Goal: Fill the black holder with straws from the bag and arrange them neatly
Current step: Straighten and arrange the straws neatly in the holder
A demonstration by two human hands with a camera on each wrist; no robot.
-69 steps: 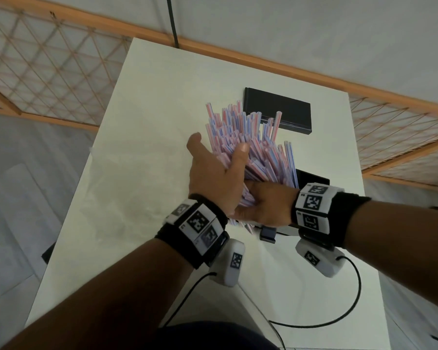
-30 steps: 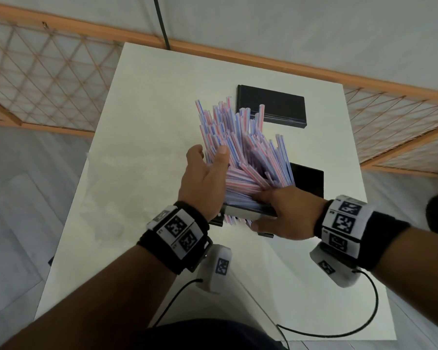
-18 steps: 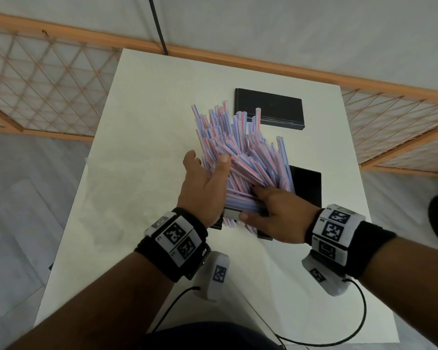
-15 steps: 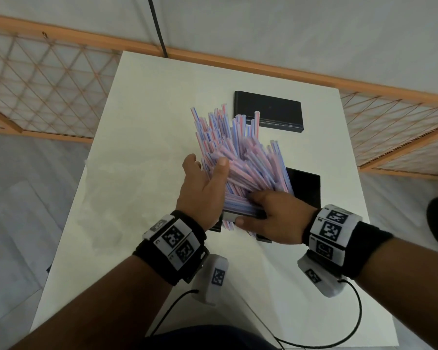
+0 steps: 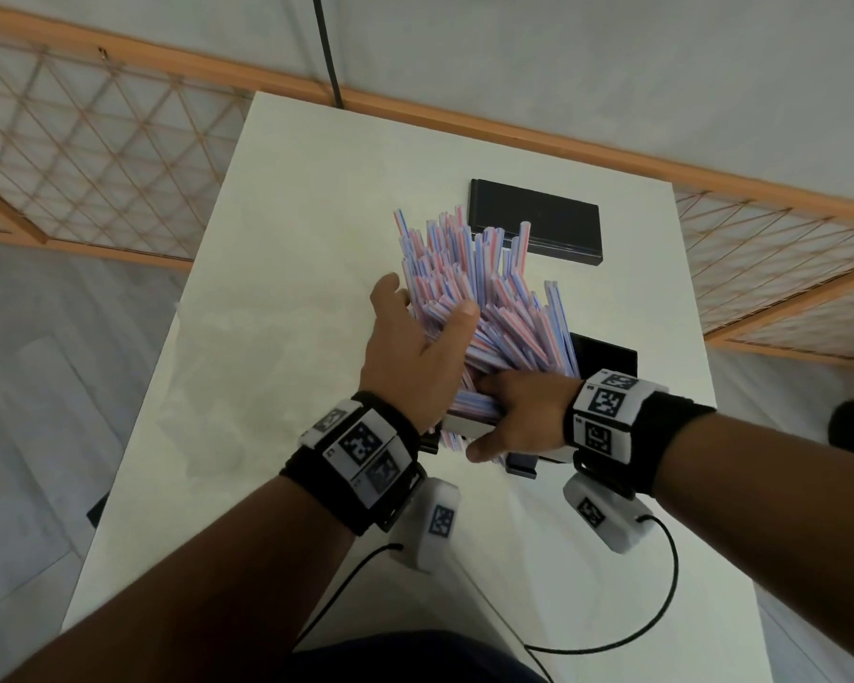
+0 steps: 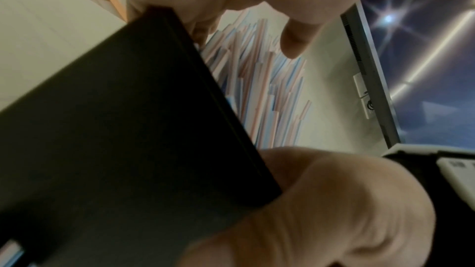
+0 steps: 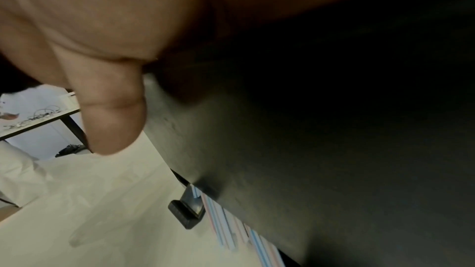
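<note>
A thick bundle of pink-and-blue striped straws (image 5: 474, 288) stands in the black holder (image 5: 610, 357) and fans out toward the far side. My left hand (image 5: 427, 308) grips the bundle from the left, thumb across its near face and fingers behind. My right hand (image 5: 494, 419) grips the holder's near wall, thumb outside and fingers over the rim among the straw bases. The left wrist view shows the holder's dark wall (image 6: 115, 139) with straws (image 6: 259, 92) rising past it. In the right wrist view my thumb lies on the holder (image 7: 334, 149), with straw ends (image 7: 231, 228) below.
A flat black box (image 5: 536, 219) lies at the back of the white table (image 5: 292, 239), just beyond the straw tips. A crumpled clear bag (image 5: 208, 386) lies on the table's left side. Wrist-camera cables (image 5: 661, 608) trail over the near edge. Wooden lattice fencing (image 5: 95, 155) borders the table.
Both hands have stayed on the bundle and the holder. The right hand has drawn in closer to the left one, and the straw fan has shifted slightly.
</note>
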